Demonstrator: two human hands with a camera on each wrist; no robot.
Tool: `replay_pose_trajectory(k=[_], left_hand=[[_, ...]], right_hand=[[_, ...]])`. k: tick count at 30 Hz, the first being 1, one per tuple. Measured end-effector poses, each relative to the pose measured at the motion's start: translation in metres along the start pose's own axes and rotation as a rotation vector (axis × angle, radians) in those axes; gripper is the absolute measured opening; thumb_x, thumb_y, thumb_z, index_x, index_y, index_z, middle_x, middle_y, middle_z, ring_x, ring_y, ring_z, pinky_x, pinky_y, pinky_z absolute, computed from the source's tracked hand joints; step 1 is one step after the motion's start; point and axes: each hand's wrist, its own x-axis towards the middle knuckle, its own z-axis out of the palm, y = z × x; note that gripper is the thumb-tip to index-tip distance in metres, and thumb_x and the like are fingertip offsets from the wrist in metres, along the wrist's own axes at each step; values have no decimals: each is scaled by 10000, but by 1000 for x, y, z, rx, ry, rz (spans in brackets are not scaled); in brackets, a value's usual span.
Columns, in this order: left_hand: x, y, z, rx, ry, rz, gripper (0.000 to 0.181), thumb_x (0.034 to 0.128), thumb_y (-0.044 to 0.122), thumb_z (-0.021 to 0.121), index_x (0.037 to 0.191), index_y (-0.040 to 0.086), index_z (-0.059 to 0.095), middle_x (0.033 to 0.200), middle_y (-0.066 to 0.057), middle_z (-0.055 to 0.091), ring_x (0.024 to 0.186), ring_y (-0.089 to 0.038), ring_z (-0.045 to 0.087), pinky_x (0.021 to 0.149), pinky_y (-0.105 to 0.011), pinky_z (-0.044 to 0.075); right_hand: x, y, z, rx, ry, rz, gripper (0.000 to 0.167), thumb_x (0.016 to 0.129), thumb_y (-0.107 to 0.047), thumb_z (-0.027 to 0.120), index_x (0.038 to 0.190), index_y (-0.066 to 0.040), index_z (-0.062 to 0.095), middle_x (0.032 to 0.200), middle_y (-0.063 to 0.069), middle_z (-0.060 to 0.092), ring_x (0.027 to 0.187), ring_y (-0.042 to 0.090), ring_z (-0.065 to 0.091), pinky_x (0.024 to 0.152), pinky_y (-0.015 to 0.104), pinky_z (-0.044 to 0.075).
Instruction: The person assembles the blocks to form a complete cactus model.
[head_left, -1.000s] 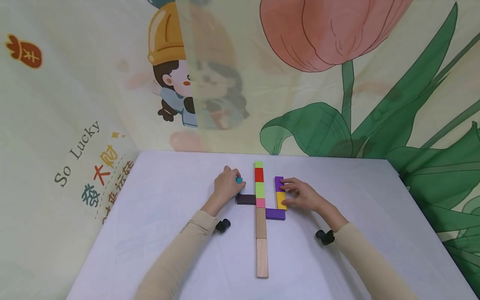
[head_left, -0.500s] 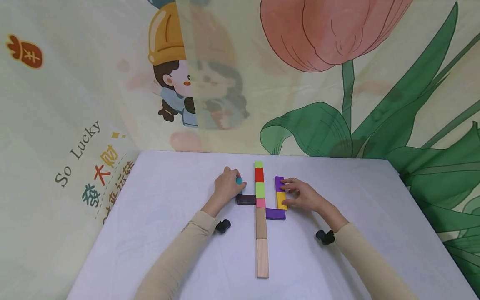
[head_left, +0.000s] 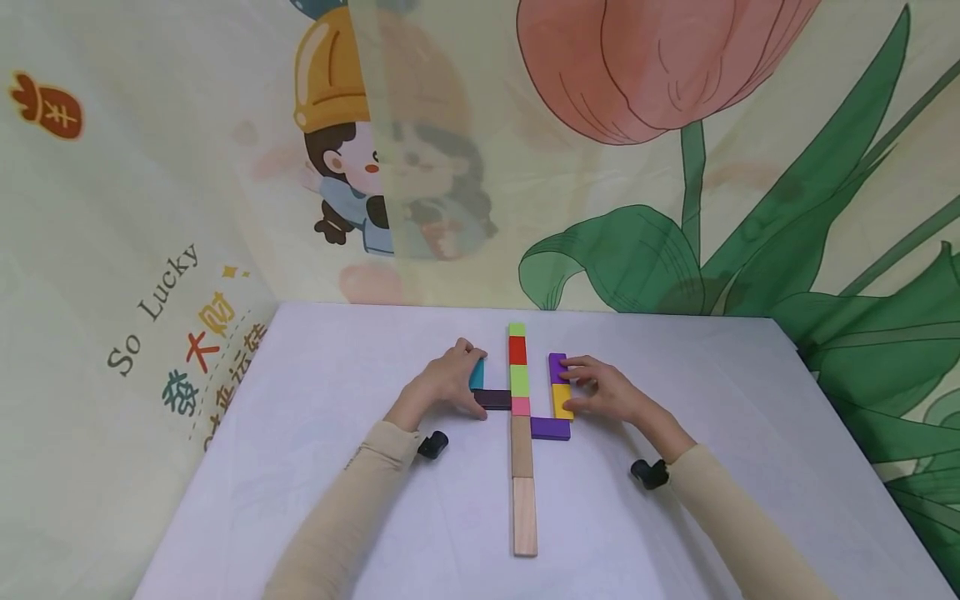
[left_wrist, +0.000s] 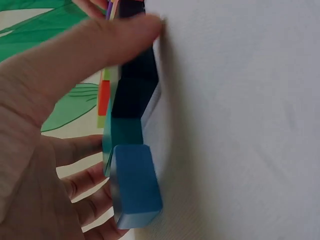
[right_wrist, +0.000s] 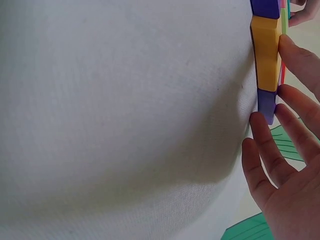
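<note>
My left hand (head_left: 446, 377) spans the left side of the block layout, thumb and fingers spread apart. In the left wrist view its thumb passes over the black block (left_wrist: 135, 95). Its fingers lie behind the teal block (left_wrist: 126, 131) and the blue block (left_wrist: 135, 185), which follow in line. My right hand (head_left: 606, 390) keeps loosely extended fingers against the outer side of the yellow block (head_left: 562, 401) and the upper purple block (head_left: 556, 367). A lower purple block (head_left: 551, 428) joins these to the central column.
The central column has two plain wooden blocks (head_left: 522, 517) at the near end, then pink (head_left: 521, 406), green (head_left: 519, 380), red (head_left: 517, 350) and a small green block (head_left: 517, 329). A white cloth (head_left: 300, 433) covers the table, with a printed backdrop (head_left: 450, 150) behind.
My left hand has stopped pinching the blue block and spread out, its thumb shifting nearer to me beside the black block. More blue shows on the block. The right hand stays put.
</note>
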Motion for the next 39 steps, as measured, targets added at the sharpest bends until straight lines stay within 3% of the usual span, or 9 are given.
replay_pose_trajectory(k=[13, 22, 25, 31, 35, 39], left_hand=[[0, 3, 2, 20, 15, 9, 960, 677, 419, 886, 1457, 79, 441, 1391, -135, 409, 1138, -242, 471, 958, -413, 479], [-8, -6, -6, -48, 24, -8, 1038, 656, 455, 888, 1495, 102, 389, 1398, -156, 382, 1165, -264, 472, 972, -449, 476], [-14, -14, -14, -37, 20, -35, 932, 667, 423, 894, 1416, 71, 466, 1321, -157, 445, 1112, -262, 495, 949, -446, 481], [-23, -24, -21, -55, 4, -40, 504, 755, 308, 847, 1137, 54, 637, 1079, -93, 555, 949, -220, 543, 858, -401, 490], [-26, -28, -21, -90, 34, -57, 314, 783, 234, 816, 999, 60, 669, 954, -47, 611, 866, -193, 565, 798, -366, 494], [-26, -31, -23, -104, 112, -106, 272, 798, 223, 805, 968, 58, 671, 894, -33, 630, 821, -187, 566, 755, -359, 488]], right_hand=[[-1, -1, 0, 2, -1, 7, 506, 796, -197, 836, 1240, -13, 678, 1420, 167, 509, 1345, 419, 406, 1029, 526, 429], [-1, 0, 0, 5, 3, 12, 505, 798, -195, 835, 1242, -16, 677, 1425, 164, 506, 1347, 416, 405, 1016, 513, 445], [-1, 0, 0, 6, 4, 9, 507, 797, -197, 835, 1242, -14, 676, 1424, 166, 506, 1343, 416, 408, 1007, 508, 454], [0, 2, 1, -9, 11, 4, 506, 792, -204, 840, 1237, -20, 682, 1416, 166, 512, 1326, 411, 428, 985, 495, 476], [1, 3, 2, -15, 13, -4, 513, 790, -213, 842, 1241, -27, 682, 1415, 163, 515, 1329, 409, 427, 987, 495, 474], [2, 4, 2, -13, 16, -11, 508, 796, -217, 838, 1239, -23, 682, 1412, 167, 516, 1328, 416, 425, 985, 497, 475]])
